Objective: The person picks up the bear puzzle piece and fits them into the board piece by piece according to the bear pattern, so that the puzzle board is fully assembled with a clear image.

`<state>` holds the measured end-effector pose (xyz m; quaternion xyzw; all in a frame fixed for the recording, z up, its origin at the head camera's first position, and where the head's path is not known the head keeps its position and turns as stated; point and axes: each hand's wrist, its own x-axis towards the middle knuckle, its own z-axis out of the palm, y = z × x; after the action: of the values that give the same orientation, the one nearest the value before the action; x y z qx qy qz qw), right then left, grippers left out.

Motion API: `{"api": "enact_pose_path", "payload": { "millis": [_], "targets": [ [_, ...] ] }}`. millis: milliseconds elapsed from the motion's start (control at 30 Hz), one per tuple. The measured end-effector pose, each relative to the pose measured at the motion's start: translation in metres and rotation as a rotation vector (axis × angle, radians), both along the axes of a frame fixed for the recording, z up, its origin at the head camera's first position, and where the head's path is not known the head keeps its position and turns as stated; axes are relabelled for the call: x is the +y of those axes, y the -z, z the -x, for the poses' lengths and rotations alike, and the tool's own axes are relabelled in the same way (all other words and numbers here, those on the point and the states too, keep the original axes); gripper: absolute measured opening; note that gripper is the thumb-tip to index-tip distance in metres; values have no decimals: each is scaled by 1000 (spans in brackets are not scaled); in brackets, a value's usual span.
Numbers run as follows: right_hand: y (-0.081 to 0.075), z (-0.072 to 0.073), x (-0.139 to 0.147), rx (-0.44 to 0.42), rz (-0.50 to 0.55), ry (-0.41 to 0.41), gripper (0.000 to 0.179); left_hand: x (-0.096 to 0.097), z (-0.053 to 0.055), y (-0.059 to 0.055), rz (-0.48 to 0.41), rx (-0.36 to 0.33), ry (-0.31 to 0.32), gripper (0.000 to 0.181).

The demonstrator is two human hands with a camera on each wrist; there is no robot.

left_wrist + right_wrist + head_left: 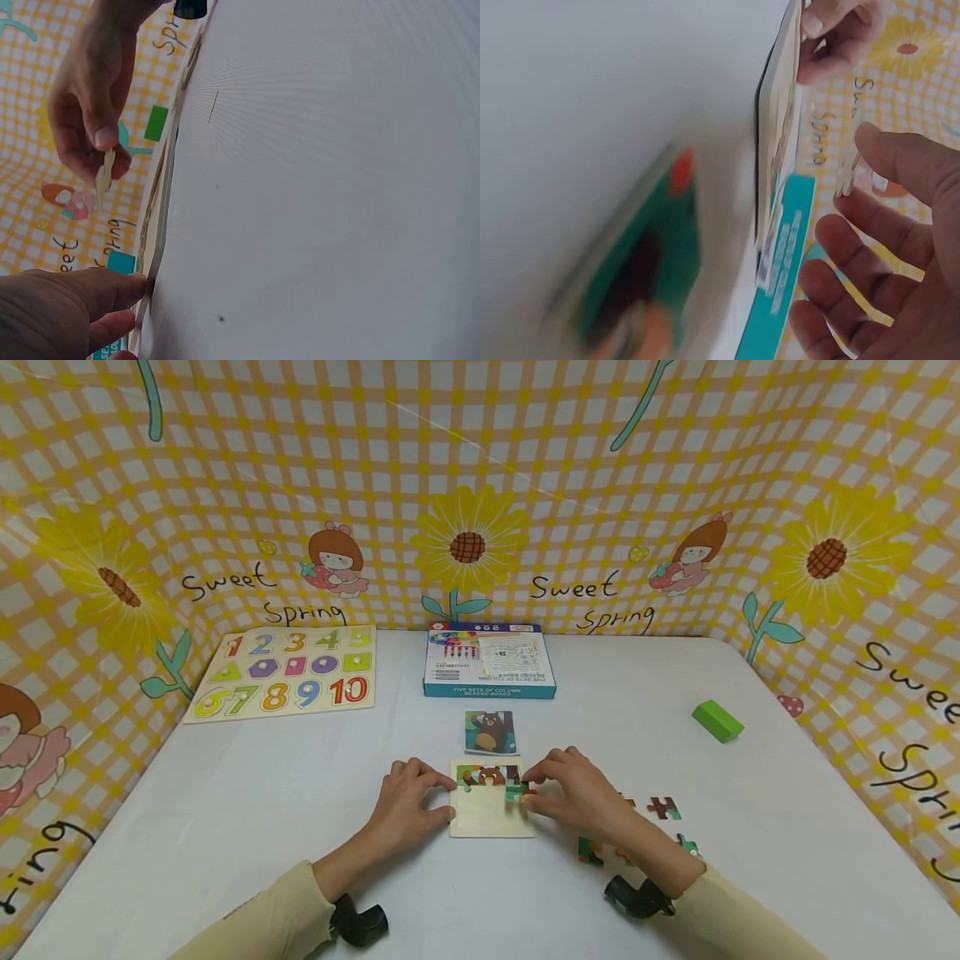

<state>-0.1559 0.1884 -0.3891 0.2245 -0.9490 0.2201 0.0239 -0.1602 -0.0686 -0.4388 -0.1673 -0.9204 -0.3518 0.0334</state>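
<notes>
A square wooden puzzle tray (480, 822) lies on the white table, with bear picture pieces (489, 775) set along its far edge. My left hand (408, 802) rests at the tray's left side, thumb and fingertip touching its rim with the fingers fairly straight. On the tray's right side my right hand (573, 789) pinches a jigsaw piece (847, 169) between thumb and index finger, over the tray. The other right fingers are spread loosely. Beyond the tray lies a bear picture card (491, 732).
Several loose jigsaw pieces (663, 808) lie right of the tray, partly hidden by my right forearm. A blue-edged box (489, 664) stands at the back, a number board (281, 672) at back left. A green block (717, 721) lies at right.
</notes>
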Motion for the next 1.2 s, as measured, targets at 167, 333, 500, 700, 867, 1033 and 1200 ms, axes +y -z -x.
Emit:
{"api": "enact_pose_path", "payload": {
  "millis": [167,333,500,700,867,1033,1200],
  "targets": [
    [2,5,-19,13,-20,-3,24,0,0,0,3,-6,-5,26],
    [4,9,-33,16,-38,-15,27,0,1,0,8,-3,0,26],
    [8,12,-43,22,-45,-44,25,0,2,1,7,1,0,26],
    [15,17,-50,22,-68,-54,24,0,2,1,9,5,7,26],
    [17,18,-54,15,-78,-54,24,0,2,0,1,-10,4,26],
    [17,19,-57,-12,-77,-48,25,1,2,0,5,-12,-1,27],
    [17,19,-58,-16,-91,-49,25,1,2,0,13,-12,-4,27]
  ]
}}
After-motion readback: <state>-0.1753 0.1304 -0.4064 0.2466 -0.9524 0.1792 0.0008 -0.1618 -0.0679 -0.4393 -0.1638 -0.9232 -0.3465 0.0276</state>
